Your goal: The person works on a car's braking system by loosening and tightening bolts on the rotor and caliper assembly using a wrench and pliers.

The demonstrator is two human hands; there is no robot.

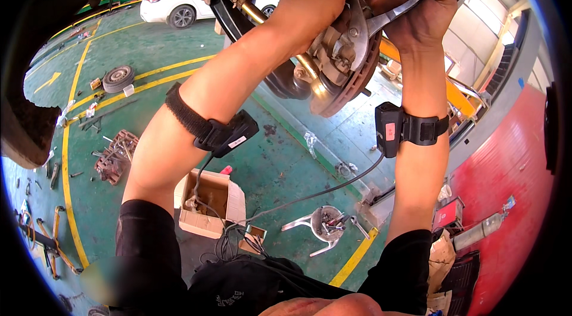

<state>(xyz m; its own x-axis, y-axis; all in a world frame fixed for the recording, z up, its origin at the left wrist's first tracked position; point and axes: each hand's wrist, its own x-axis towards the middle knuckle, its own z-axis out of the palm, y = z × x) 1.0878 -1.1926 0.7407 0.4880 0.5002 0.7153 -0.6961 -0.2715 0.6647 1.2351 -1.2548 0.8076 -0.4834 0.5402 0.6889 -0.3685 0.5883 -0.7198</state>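
Observation:
Both my arms reach up to the underside of a raised vehicle. My left hand is closed at the top, its thumb against one handle of a pair of slip-joint pliers. The other handle lies across the palm of my right hand, with the thumb and fingers around it. The pliers' jaws point down, against the hub parts in front of a rusty brake disc. What exactly the jaws touch is too small to tell. Left of the disc runs a gold-coloured rod. Some left fingers are hidden.
Cabled black boxes are strapped to my left and right forearms. Below me stand an open cardboard box and a white stool bearing small parts. A tool tray and a wheel lie left; a white car is behind.

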